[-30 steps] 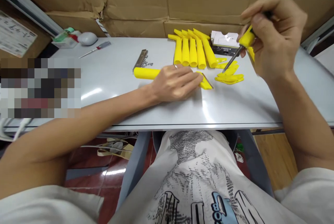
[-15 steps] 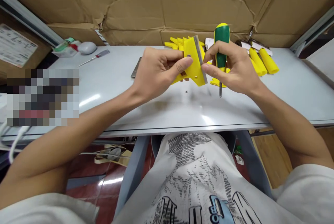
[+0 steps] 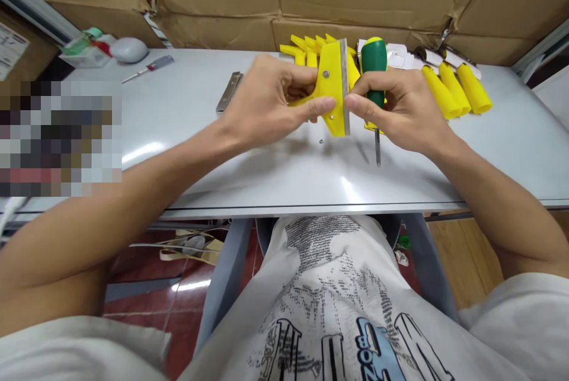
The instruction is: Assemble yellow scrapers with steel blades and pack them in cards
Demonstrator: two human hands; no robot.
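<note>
Above the desk my left hand (image 3: 278, 102) grips a yellow scraper (image 3: 334, 93) with its thumb across the front. A metal blade (image 3: 345, 85) runs along the scraper's right edge, and a screw (image 3: 326, 74) sits in the yellow body. My right hand (image 3: 402, 102) is closed around a green-and-yellow screwdriver (image 3: 374, 60), its shaft pointing down. The right thumb and forefinger are at the blade's edge. A tiny nut or screw (image 3: 321, 141) lies on the desk below the scraper.
Several yellow scraper parts (image 3: 306, 49) lie behind my hands. Yellow tubes (image 3: 473, 89) stand at the right. Metal blades (image 3: 230, 92) lie left of my left hand. A second screwdriver (image 3: 149, 69), a white mouse (image 3: 128, 49) and a clear box (image 3: 84, 49) are at the far left.
The scraper has turned so its blade edge stands nearly vertical. Both hands keep their holds. The camera view has shifted slightly.
</note>
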